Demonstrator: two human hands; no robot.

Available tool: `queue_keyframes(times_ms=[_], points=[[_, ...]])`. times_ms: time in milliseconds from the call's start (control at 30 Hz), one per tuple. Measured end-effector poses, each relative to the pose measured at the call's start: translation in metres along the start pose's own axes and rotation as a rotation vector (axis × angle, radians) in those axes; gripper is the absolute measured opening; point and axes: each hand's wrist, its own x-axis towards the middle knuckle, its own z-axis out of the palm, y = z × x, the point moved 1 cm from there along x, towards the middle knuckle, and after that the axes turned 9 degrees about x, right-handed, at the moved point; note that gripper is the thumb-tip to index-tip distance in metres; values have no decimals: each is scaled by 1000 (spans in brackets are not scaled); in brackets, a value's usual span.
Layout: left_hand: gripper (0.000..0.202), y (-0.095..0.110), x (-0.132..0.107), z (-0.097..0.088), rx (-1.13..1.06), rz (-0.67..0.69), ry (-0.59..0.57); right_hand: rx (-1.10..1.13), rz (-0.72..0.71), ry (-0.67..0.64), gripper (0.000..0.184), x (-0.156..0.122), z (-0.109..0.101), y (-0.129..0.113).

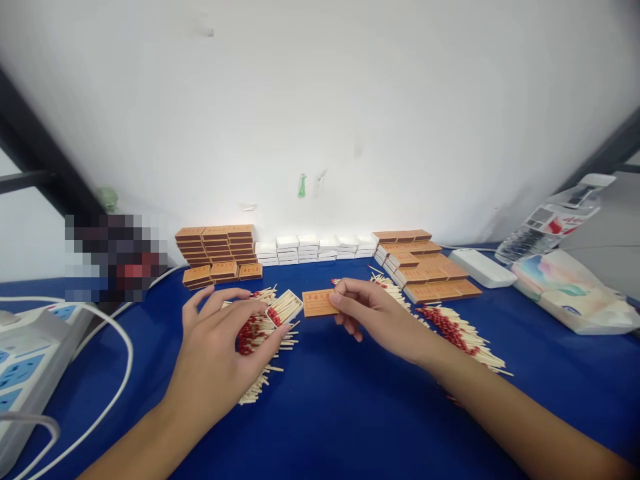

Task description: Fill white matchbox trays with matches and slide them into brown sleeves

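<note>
Between the thumb and index finger of my left hand [220, 340] is a small white matchbox tray [286, 309] filled with red-tipped matches. My right hand [373, 310] pinches an orange matchbox sleeve [318, 303] by its right end, level with the tray and a small gap away from it. Beneath my left hand spreads a pile of loose matches [257, 340], partly hidden by the fingers. Right of my right hand lies another heap of matches [463, 337], and more matches [393, 290] show behind that hand.
Along the wall stand stacked orange matchboxes [217, 247], white trays [317, 248] and orange sleeves [425, 270]. A white device [483, 268], a tissue pack [575, 293] and a plastic bottle [550, 223] are at the right. A power strip [30, 373] with white cables lies left on the blue table [340, 413].
</note>
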Motion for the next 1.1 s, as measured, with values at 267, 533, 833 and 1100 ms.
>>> queue_keyframes(times_ms=[267, 533, 833, 1100], points=[[20, 2, 2, -2, -8, 49, -11, 65, 23, 12, 56, -3, -1, 5], [21, 0, 1, -2, -26, 90, -8, 61, 40, 16, 58, -3, 0, 5], [26, -2, 1, -1, -93, 86, -57, 34, 27, 42, 59, -2, -1, 3], [36, -9, 3, 2, -182, 0, -69, 45, 25, 32, 58, -1, -1, 7]])
